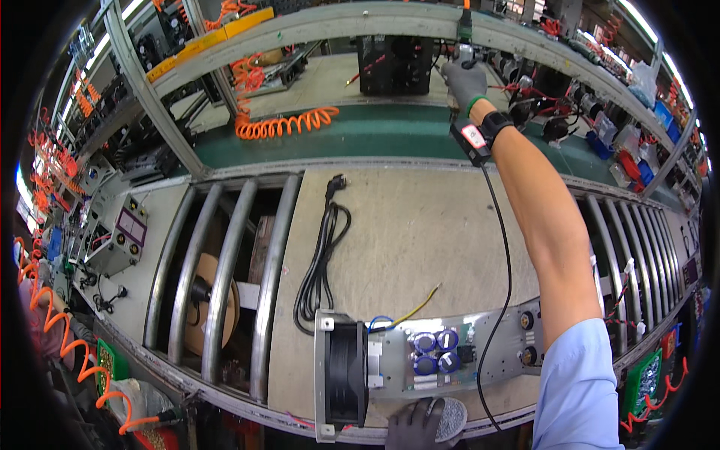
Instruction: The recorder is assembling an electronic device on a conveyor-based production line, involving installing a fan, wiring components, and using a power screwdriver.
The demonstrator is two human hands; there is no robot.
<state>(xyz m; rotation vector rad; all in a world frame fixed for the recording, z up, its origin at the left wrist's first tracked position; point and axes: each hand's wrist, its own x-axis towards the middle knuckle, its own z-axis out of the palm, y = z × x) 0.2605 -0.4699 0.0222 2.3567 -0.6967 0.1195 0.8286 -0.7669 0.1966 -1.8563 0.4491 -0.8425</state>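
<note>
1. The right hand [466, 81], gloved in grey, is at the upper centre-right of the frame. Its fingers are bent just below the hanging tool [465, 31]; I cannot tell how far they are closed or whether they have hold of it.
2. The left hand [414, 426], in a dark glove, is at the bottom centre. Its fingers are bent at the left edge of the dish [465, 418] of small grey pieces; whether they pinch any, I cannot tell.
3. The unit [508, 352] lies at the lower centre, on the board [405, 232]. A black fan [346, 375] stands at its left end, with four capacitors [425, 342] near its middle.
4. A yellow wire [420, 304] sticks up from the unit toward the centre.
5. A folded black cord [324, 251] lies left of centre.
6. Steel rollers [231, 277] fill the left of the bench; an orange hose [289, 126] coils above, upper left of centre.
</note>
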